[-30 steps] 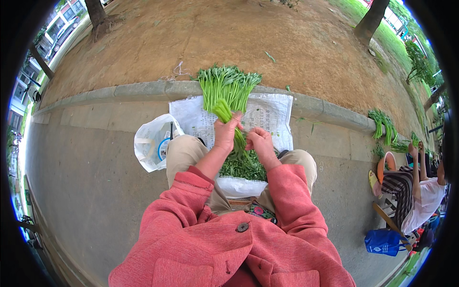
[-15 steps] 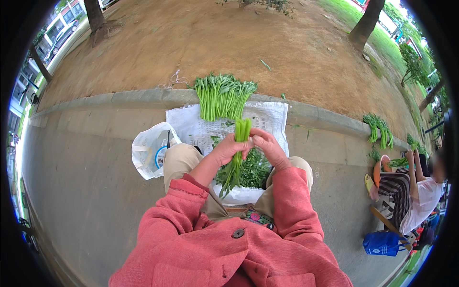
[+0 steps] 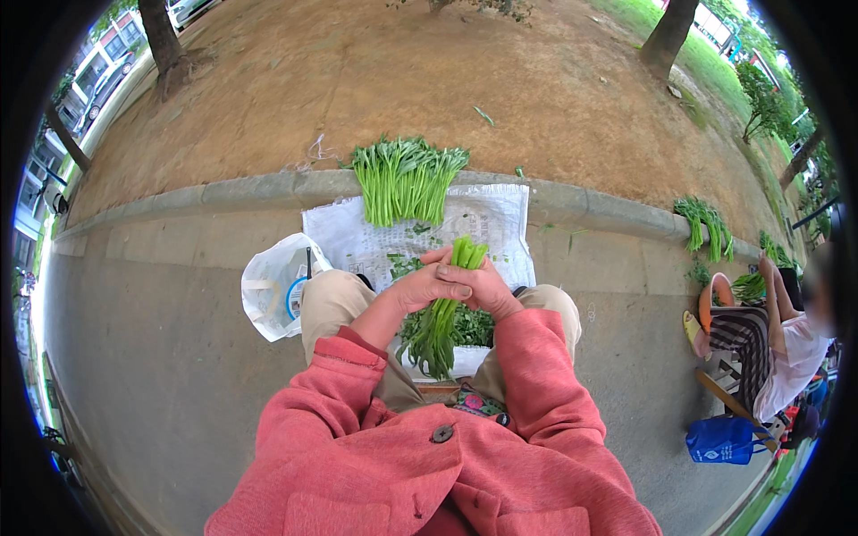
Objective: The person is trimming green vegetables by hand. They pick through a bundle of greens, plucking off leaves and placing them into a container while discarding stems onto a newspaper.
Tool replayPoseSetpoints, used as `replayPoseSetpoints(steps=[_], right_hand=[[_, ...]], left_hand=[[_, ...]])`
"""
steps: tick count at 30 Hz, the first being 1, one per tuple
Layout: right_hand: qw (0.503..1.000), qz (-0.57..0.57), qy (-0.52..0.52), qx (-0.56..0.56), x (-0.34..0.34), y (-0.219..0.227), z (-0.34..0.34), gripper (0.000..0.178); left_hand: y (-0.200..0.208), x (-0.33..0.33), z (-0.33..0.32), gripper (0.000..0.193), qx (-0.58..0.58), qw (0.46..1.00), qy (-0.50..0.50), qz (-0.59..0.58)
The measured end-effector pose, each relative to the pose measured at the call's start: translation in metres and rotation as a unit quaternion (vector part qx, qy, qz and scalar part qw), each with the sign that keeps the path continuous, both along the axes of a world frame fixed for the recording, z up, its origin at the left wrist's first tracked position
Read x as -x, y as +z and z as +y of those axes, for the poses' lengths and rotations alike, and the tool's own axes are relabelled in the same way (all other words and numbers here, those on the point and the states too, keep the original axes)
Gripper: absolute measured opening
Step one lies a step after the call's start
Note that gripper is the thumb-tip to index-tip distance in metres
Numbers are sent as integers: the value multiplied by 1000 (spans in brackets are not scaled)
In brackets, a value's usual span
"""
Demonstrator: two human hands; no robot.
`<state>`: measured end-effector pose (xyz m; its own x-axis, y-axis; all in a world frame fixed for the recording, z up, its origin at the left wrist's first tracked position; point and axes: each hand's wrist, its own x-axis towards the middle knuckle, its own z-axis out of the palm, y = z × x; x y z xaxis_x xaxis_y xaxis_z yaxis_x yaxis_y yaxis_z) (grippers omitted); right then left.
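Fingers (image 3: 453, 290) round green bunch (image 3: 441, 329), axis slanted, stalk ends (image 3: 469, 252) pointing away

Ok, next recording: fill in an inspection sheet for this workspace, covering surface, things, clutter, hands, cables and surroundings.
Surface: white sack spread on the paving, against the curb.
Things: bunch of greens held, leafy end toward the lap; laid greens across curb and sack; leaf pile partly hidden behind the bunch.
Clutter: white bag beside the left knee; pale string on the soil.
Hands: left hand and right hand both closed around the bunch.
Cables: nothing seen.
Surroundings: seated person at right, with orange basin and blue bag nearby; trees beyond the curb.
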<state>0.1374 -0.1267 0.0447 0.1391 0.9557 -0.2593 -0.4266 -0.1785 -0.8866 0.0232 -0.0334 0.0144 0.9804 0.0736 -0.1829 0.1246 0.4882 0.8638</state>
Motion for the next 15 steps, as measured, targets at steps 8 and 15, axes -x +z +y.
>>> replayPoseSetpoints(steps=[8,15], right_hand=[[968,57,-241,-29,-22,-33,9,15],[963,42,-263,-29,-18,-35,10,15]], left_hand=[[-12,15,25,41,-326,938,108,50],[-16,6,7,15,-262,950,157,66]])
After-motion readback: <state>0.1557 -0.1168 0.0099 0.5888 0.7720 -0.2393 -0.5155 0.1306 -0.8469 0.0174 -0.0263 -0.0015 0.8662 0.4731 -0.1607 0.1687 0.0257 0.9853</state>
